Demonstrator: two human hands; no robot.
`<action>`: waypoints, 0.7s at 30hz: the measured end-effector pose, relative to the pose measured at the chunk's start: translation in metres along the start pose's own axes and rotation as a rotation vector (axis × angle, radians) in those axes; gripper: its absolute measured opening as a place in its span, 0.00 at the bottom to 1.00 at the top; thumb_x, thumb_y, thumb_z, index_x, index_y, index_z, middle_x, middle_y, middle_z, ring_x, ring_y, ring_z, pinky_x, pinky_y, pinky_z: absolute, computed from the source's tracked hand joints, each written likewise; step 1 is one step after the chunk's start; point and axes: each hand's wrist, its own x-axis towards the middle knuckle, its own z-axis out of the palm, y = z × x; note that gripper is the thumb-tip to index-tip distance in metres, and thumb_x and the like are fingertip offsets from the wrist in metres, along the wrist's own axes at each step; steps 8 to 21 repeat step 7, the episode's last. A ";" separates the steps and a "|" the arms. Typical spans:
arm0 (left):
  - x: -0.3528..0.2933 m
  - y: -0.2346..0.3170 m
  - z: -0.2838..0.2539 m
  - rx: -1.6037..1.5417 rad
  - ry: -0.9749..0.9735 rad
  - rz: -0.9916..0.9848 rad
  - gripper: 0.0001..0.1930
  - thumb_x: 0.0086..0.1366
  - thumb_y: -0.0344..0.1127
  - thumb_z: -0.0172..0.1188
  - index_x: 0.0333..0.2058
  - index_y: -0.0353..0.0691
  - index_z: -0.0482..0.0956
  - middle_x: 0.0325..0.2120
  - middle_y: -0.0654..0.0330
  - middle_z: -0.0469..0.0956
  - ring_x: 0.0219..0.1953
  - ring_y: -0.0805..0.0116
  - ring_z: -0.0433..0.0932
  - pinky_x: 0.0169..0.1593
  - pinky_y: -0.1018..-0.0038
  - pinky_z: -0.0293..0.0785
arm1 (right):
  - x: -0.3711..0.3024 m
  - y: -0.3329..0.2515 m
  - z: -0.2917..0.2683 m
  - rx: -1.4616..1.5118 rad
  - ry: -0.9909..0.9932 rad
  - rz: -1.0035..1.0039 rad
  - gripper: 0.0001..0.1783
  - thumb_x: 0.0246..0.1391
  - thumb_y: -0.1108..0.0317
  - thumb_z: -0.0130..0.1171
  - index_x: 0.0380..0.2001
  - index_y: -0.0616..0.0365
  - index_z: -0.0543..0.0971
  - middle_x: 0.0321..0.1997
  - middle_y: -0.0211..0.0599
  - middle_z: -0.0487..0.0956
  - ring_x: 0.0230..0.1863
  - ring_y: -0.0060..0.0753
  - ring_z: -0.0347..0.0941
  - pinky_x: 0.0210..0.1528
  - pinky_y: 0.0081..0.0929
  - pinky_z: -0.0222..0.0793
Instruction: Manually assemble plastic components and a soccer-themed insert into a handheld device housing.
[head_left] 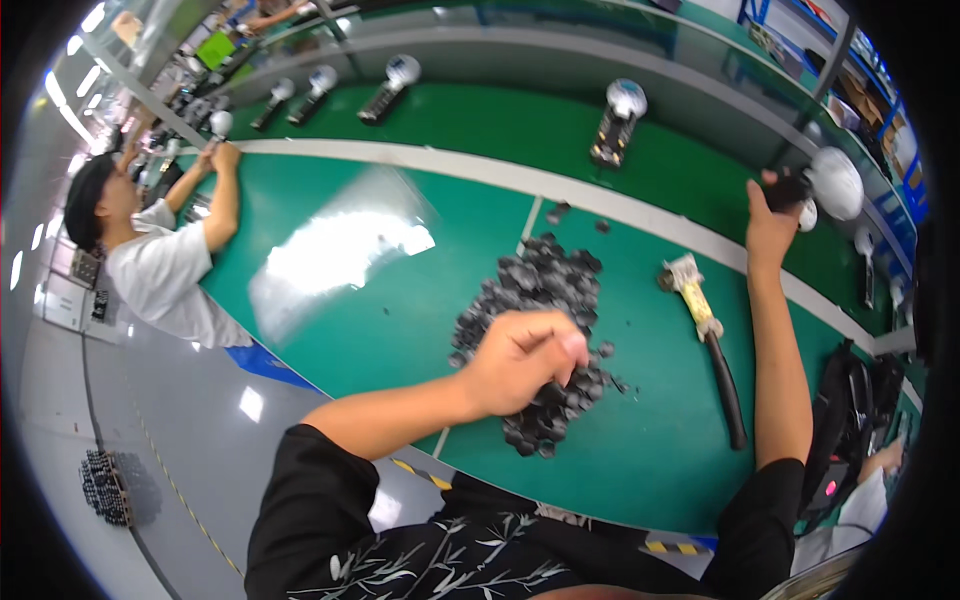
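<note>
My left hand (532, 362) is closed, fingers curled and thumb against them, over a pile of small black round caps (540, 285) on the green table. Whatever it may hold is hidden. Out to the right, my right hand (770, 228) grips the dark body of a black device with a white round head (836, 184), above the green conveyor belt. Between the pile and my right forearm lies a hammer (722, 370) with a black handle and a yellow-wrapped upper part.
Similar devices lie spaced along the belt (480, 125), one nearest (613, 125). A pale rail (450, 160) separates belt and green tabletop (640, 450). At the left, a co-worker (160, 250) reaches to the belt. A black bag (840, 430) stands at the right edge.
</note>
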 end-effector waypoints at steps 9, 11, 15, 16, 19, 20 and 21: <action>0.015 -0.003 -0.013 -0.960 -0.229 -0.453 0.46 0.61 0.64 0.57 0.67 0.43 0.48 0.62 0.47 0.59 0.56 0.51 0.73 0.42 0.56 0.82 | -0.074 -0.144 0.024 -0.146 -0.505 -0.788 0.34 0.33 0.82 0.59 0.51 0.51 0.79 0.47 0.37 0.76 0.45 0.42 0.72 0.51 0.28 0.68; 0.015 -0.003 -0.013 -0.960 -0.229 -0.453 0.46 0.61 0.64 0.57 0.67 0.43 0.48 0.62 0.47 0.59 0.56 0.51 0.73 0.42 0.56 0.82 | -0.074 -0.144 0.024 -0.146 -0.505 -0.788 0.34 0.33 0.82 0.59 0.51 0.51 0.79 0.47 0.37 0.76 0.45 0.42 0.72 0.51 0.28 0.68; 0.015 -0.003 -0.013 -0.960 -0.229 -0.453 0.46 0.61 0.64 0.57 0.67 0.43 0.48 0.62 0.47 0.59 0.56 0.51 0.73 0.42 0.56 0.82 | -0.074 -0.144 0.024 -0.146 -0.505 -0.788 0.34 0.33 0.82 0.59 0.51 0.51 0.79 0.47 0.37 0.76 0.45 0.42 0.72 0.51 0.28 0.68; 0.015 -0.003 -0.013 -0.960 -0.229 -0.453 0.46 0.61 0.64 0.57 0.67 0.43 0.48 0.62 0.47 0.59 0.56 0.51 0.73 0.42 0.56 0.82 | -0.074 -0.144 0.024 -0.146 -0.505 -0.788 0.34 0.33 0.82 0.59 0.51 0.51 0.79 0.47 0.37 0.76 0.45 0.42 0.72 0.51 0.28 0.68; 0.015 -0.003 -0.013 -0.960 -0.229 -0.453 0.46 0.61 0.64 0.57 0.67 0.43 0.48 0.62 0.47 0.59 0.56 0.51 0.73 0.42 0.56 0.82 | -0.074 -0.144 0.024 -0.146 -0.505 -0.788 0.34 0.33 0.82 0.59 0.51 0.51 0.79 0.47 0.37 0.76 0.45 0.42 0.72 0.51 0.28 0.68; 0.015 -0.003 -0.013 -0.960 -0.229 -0.453 0.46 0.61 0.64 0.57 0.67 0.43 0.48 0.62 0.47 0.59 0.56 0.51 0.73 0.42 0.56 0.82 | -0.074 -0.144 0.024 -0.146 -0.505 -0.788 0.34 0.33 0.82 0.59 0.51 0.51 0.79 0.47 0.37 0.76 0.45 0.42 0.72 0.51 0.28 0.68; 0.015 -0.003 -0.013 -0.960 -0.229 -0.453 0.46 0.61 0.64 0.57 0.67 0.43 0.48 0.62 0.47 0.59 0.56 0.51 0.73 0.42 0.56 0.82 | -0.074 -0.144 0.024 -0.146 -0.505 -0.788 0.34 0.33 0.82 0.59 0.51 0.51 0.79 0.47 0.37 0.76 0.45 0.42 0.72 0.51 0.28 0.68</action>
